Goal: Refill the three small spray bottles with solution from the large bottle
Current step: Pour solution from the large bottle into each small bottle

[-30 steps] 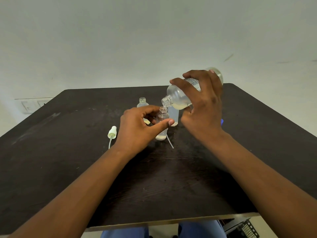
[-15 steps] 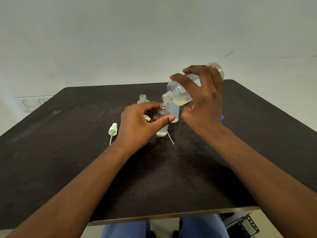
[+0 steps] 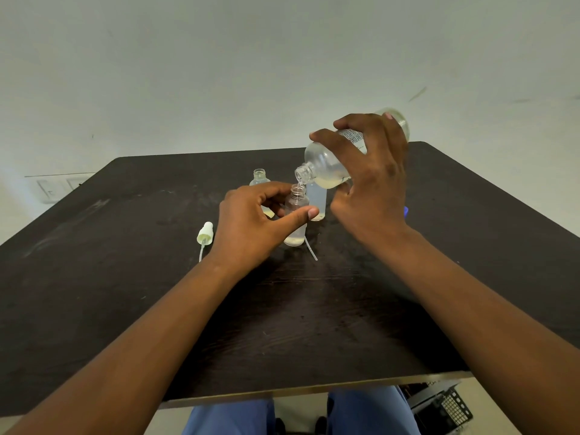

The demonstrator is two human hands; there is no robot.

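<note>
I saw the right hand (image 3: 370, 189) wrapped around the large bottle (image 3: 326, 166), tilted mouth-down over a small spray bottle (image 3: 296, 215) (uncapped). The left hand (image 3: 251, 227) pinched that small bottle upright on the table (image 3: 125, 277).

The person is wearing blue trousers (image 3: 364, 412); both forearms are showing bare, with no sleeves reaching the hands.

On the surface (image 3: 125, 309) before you, your left hand (image 3: 251, 227) holds one small bottle (image 3: 296, 215); two more stand behind it. The large bottle (image 3: 329, 164) tilts above in your right hand (image 3: 370, 189). A spray cap (image 3: 205, 235) lies left.
</note>
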